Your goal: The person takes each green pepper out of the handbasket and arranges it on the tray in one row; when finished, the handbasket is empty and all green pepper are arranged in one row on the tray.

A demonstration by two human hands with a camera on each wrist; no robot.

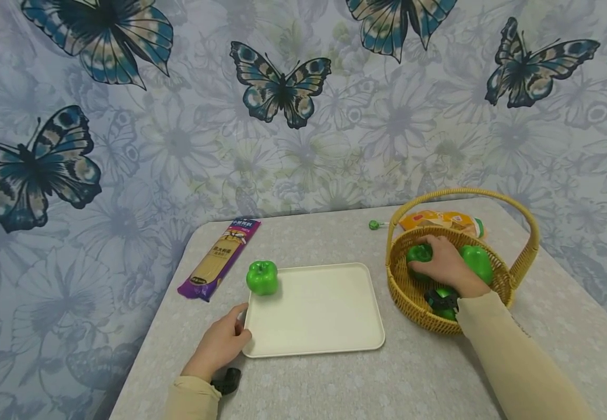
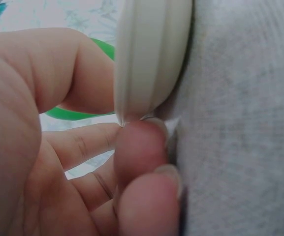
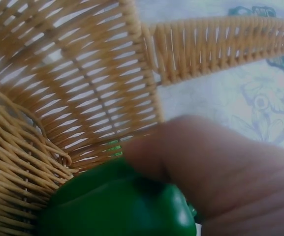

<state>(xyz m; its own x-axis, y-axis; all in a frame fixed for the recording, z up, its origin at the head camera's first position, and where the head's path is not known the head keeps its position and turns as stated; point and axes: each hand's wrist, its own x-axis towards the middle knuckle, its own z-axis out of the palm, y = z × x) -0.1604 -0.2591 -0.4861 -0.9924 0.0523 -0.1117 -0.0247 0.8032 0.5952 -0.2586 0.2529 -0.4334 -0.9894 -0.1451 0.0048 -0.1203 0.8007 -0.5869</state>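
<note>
A wicker basket [image 1: 411, 309] is surrounding the right hand [image 1: 447, 265]; a cream tray [image 1: 316, 309] is lying beside the left hand [image 1: 220, 340], which is pinching its edge, presumably steadying it. The right hand is gripping a green pepper [image 3: 112, 209]; another pepper [image 1: 262, 277] is sitting beyond the left. Only the left wrist view is showing lower fingertips [image 2: 141, 150], perhaps beneath that edge.
</note>
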